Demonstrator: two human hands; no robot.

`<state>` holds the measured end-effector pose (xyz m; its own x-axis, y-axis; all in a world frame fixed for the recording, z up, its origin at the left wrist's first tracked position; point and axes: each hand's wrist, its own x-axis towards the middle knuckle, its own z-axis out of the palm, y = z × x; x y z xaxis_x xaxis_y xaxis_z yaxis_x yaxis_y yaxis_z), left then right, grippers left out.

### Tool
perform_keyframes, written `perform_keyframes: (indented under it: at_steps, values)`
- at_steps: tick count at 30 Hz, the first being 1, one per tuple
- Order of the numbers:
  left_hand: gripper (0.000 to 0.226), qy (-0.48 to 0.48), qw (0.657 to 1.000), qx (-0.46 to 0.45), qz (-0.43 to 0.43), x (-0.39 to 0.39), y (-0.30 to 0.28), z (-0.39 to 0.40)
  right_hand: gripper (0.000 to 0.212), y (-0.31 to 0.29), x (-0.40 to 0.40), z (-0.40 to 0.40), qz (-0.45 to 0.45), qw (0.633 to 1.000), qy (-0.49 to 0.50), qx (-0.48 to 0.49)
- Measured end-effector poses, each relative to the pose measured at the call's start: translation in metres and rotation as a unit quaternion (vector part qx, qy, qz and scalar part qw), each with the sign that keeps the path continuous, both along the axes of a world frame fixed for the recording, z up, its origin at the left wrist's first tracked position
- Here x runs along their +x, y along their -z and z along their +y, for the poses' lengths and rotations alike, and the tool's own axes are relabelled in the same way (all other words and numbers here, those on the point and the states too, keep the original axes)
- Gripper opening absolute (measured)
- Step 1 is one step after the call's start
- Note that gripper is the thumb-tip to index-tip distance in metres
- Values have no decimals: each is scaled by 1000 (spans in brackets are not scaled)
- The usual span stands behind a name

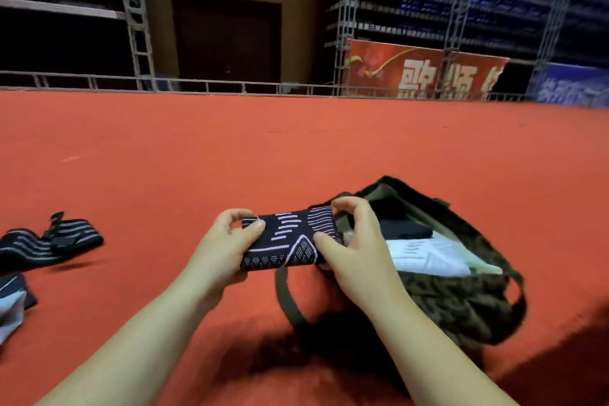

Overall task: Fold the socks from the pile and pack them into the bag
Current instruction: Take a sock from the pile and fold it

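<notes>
step: packing | left hand (227,241) and right hand (346,241) pinch folded sock (286,241) | next: lower right into open bag (461,300)

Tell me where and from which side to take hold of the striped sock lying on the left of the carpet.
Grip the striped sock at its right end, where the cuff and a small flap lift off the red carpet. Come from above on the right, fingers pinching across its narrow width. The rest lies flat and runs out of view to the left, so there is less to pinch there.
</notes>
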<state>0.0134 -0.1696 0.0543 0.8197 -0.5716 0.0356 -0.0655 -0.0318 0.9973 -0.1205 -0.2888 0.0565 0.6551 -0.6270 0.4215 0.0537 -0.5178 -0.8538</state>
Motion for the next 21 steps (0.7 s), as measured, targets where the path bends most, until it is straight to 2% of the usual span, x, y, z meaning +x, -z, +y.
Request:
perform_keyframes:
  at_steps: [2, 6, 10, 15, 18, 21]
  values:
    - [11, 13, 1000, -16, -23, -17, -9, -30, 27, -14, -26, -21, -3, 1000, 21, -18]
    - [15, 54, 995, -36, -75, -52, -24, -84, 18, -36, -66, -80, 4, 997, 73, -16]
    - [27, 116, 987, -9, -108, -74, -33, -131, 18, -38, -83, -132, 15, 992, 91, 88]
    - [28, 146, 978, 113, -101, -67, -27, -173, 10, -26, -71, -166, 38, 980, 78, 179]
    - [36, 163, 959, 185, -140, -55, -23, -189, 11, -22, -60, -183, 74, 985, 61, 146]
    - [40, 140, 952, 191, -194, -45, -25, -203, 14, -22, -47, -196, 90, 989, 53, 104]
